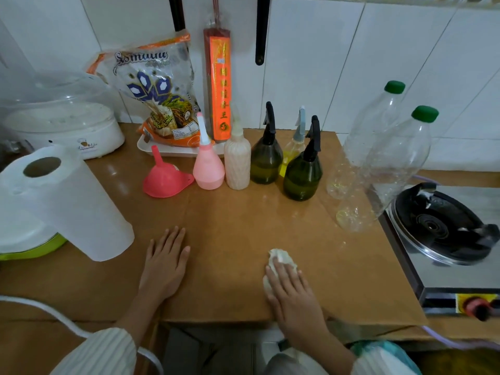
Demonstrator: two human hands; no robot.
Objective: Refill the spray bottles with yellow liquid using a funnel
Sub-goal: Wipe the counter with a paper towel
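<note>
Several spray bottles stand in a row at the back of the brown counter: a pink one, a cream one, two dark green ones with black triggers, and a clear one with yellow liquid behind them. A pink funnel lies upside down left of the pink bottle. Two clear, nearly empty plastic bottles with green caps lean at the right. My left hand rests flat and open on the counter. My right hand presses a crumpled white paper towel onto the counter.
A paper towel roll stands at the left, in front of a white cooker. A snack bag and a red incense pack lean against the tiled wall. A gas stove sits at the right edge.
</note>
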